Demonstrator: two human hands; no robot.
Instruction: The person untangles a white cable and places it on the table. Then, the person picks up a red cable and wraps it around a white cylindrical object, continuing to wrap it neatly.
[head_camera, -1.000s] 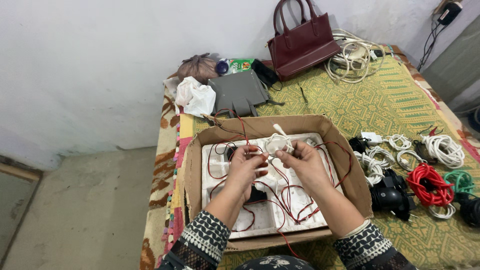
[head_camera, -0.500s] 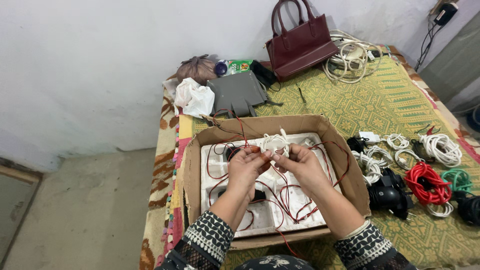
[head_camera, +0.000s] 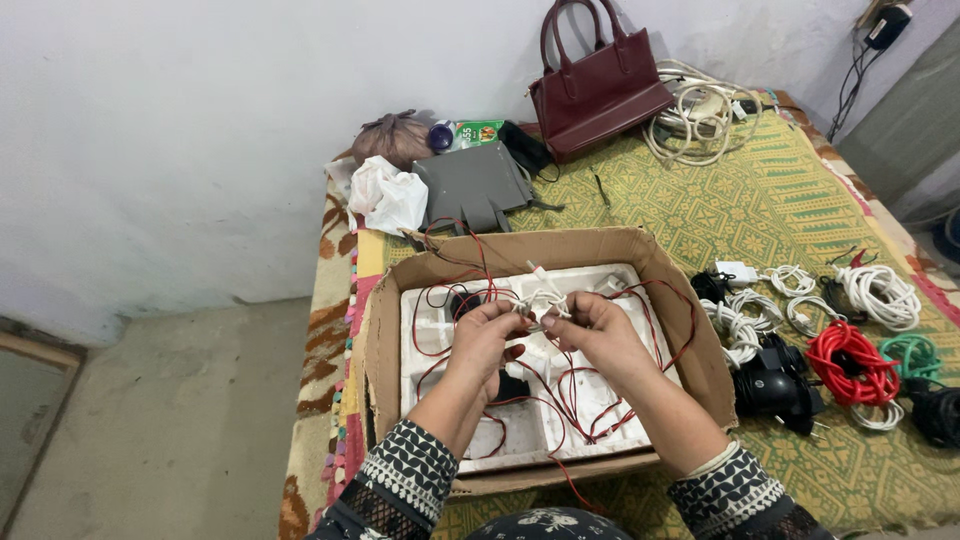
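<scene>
white cable bundle (head_camera: 541, 296) pinched between closed left hand (head_camera: 487, 335) and right hand (head_camera: 597, 335) above cardboard box (head_camera: 385, 330), best wound snugly, clear of red wires (head_camera: 585, 395) below.

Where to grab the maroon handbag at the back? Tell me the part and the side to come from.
Take the handbag by its two looped handles, coming from above. It stands upright against the wall, handles raised clear of the body, with open loops to hook fingers through. The front side is free; the white cable coil crowds its right.
</scene>
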